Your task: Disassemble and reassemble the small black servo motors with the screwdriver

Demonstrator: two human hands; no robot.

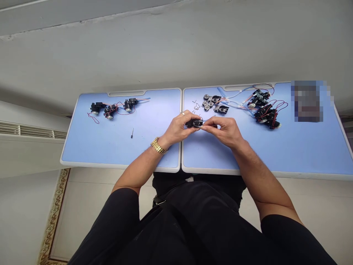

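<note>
Over the inner edge of the right table, my left hand [180, 127] is closed around a small black part with a round piece [196, 124] on its face. Thumb and forefinger of my right hand [223, 129] are pinched together against the right side of that part; what lies between these fingertips is too small to make out. A bit of blue wire [214, 116] sticks out above the right fingers. Just beyond my hands are loose small screws [196, 106], several round silver-and-black pieces [209, 103] and a black bracket-like part [221, 109].
Wired black modules [109, 111] lie at the back of the left table [91, 147], with a small screwdriver [132, 133] nearer me. More wired modules [267, 115] and blue cables [237, 104] are on the right table [298, 154]. A blurred dark object [307, 101] sits far right.
</note>
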